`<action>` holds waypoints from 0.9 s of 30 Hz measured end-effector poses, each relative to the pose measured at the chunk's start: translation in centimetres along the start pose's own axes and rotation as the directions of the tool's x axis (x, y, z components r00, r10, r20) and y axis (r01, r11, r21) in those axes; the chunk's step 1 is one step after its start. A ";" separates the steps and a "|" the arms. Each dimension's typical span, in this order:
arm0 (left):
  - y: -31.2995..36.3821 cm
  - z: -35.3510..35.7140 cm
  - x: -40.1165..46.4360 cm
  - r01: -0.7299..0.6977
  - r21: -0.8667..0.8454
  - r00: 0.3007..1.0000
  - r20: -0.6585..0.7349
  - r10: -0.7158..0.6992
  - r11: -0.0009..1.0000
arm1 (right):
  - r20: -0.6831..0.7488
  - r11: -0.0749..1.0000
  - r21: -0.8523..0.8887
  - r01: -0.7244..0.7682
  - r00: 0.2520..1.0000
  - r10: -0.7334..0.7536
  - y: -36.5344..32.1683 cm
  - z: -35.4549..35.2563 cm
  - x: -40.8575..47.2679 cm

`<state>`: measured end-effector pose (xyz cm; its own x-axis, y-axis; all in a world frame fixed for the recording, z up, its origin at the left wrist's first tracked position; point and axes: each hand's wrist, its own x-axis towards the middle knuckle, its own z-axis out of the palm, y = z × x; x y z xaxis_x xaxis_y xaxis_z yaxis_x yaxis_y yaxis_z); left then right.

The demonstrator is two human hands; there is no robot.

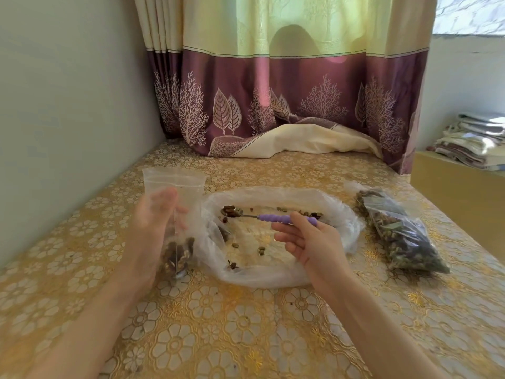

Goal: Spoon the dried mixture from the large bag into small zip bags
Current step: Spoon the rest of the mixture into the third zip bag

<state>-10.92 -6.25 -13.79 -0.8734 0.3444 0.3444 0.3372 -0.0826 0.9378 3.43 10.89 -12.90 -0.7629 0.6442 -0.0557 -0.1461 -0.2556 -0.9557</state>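
Tabletop [246,337] under a gold flowered cover, carrying everything. Large bag [276,242] lying flat and wide open in the middle, thin soft plastic, almost empty now (only scattered bits of dried mixture [261,250] left), so light and easily dragged by a spoon. Filled zip bags [401,236] resting to the right, well apart from the hands. Small zip bag [175,214] held upright at the left, mouth up, a little mixture at the bottom; limp and slippery film, best pinched at the side below the zip strip to keep the mouth open. Left hand [157,222] with fingers curled around this bag. Right hand [308,239] pinching the purple handle of the spoon [273,218] between thumb and forefinger, other fingers relaxed. Spoon bowl loaded, hovering over the large bag; loose pieces probably roll off easily, so keep level.
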 end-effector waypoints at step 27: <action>0.0 0.9 -0.8 -0.098 0.123 0.989 0.126 0.083 0.988 | 0.295 0.948 0.051 0.313 0.903 -0.313 -1.7 0.5 -2.1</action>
<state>-9.91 -5.69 -14.09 -0.7912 0.4516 0.4124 0.4621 -0.0003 0.8868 4.90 9.59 -11.04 -0.8286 0.4490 0.3344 -0.4089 -0.0774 -0.9093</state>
